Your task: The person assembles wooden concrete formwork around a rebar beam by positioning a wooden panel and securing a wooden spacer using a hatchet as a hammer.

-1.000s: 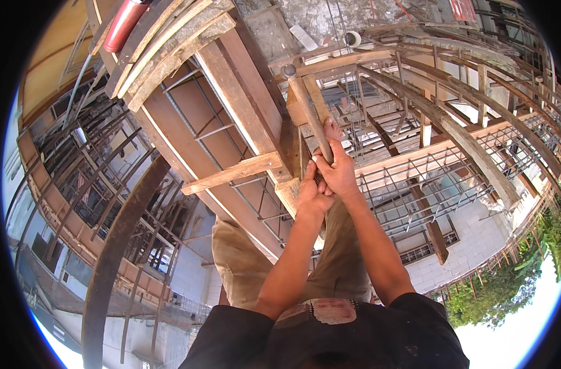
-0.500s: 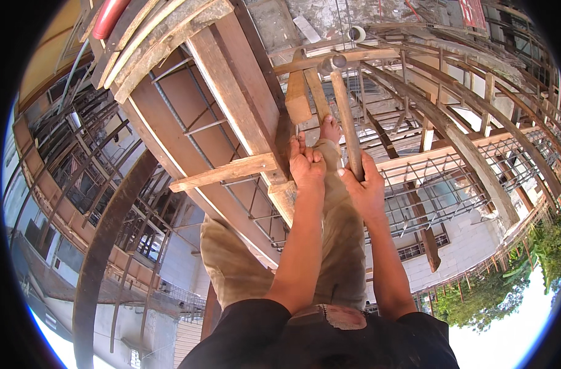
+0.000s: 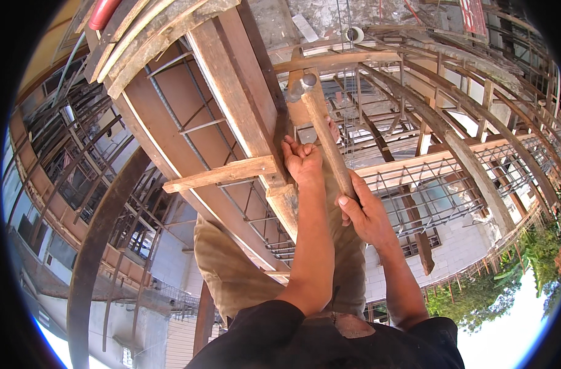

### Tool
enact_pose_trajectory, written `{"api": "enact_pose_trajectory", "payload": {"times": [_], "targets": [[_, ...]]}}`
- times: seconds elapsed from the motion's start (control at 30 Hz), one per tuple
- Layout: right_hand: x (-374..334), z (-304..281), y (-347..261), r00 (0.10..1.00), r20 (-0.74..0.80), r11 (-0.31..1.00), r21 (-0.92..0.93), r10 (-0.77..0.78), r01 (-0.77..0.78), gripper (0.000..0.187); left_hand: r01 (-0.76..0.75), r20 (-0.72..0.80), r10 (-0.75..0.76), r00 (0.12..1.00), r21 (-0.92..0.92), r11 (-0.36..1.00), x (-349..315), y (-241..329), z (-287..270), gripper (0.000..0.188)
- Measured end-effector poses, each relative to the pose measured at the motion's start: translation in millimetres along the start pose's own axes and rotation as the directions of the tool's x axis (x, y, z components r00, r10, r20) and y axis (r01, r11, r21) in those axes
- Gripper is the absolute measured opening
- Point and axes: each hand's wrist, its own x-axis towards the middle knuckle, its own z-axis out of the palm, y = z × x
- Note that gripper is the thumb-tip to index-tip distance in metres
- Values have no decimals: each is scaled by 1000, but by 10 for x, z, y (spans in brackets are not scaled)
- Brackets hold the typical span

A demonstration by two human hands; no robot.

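Observation:
My right hand [image 3: 367, 214] is wrapped round the wooden handle of a hammer [image 3: 327, 140]. Its metal head points away from me, in front of an upright wood block [image 3: 297, 109]. My left hand [image 3: 304, 162] has its fingers curled together against the side of a timber formwork beam [image 3: 237, 101]; whatever lies between the fingertips is too small to make out. A short wooden cleat [image 3: 222, 173] crosses the top of the formwork just left of that hand. Beyond the hammer handle, my bare foot [image 3: 334, 130] is partly hidden.
Steel bars [image 3: 169, 101] run inside the open formwork trough. To the right lie a rebar cage [image 3: 440, 190] and long bent timbers [image 3: 455, 141] high above lower ground. A dark curved plank [image 3: 99, 252] stands at left. A red pipe [image 3: 102, 13] shows at upper left.
The hammer head has swung left and a little toward me, now in front of the wood block. My right hand has come nearer my body. The left hand stays by the formwork.

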Motion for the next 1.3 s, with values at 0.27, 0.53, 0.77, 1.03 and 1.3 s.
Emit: {"api": "enact_pose_trajectory", "payload": {"times": [0.27,0.53,0.77,1.03,1.3], "targets": [[197,-70,-252,998,69,968,-249,8,10,61,108,-13,-111,994,-161,981,-157,-29,138,22],[475,-140,-323,983,182,904,-414,-33,107,59,46,-148,-84,985,-243,969,-317,-170,366,16],[599,65,-549,959,281,819,-545,-23,179,57,254,22,-261,965,-320,913,424,491,-68,8],[678,25,-778,989,124,883,-454,-75,123,59,330,102,-317,943,-423,844,-53,17,210,14],[750,-55,-690,972,204,836,-508,-116,206,56,255,-13,-265,964,-226,940,203,105,69,23]]}}
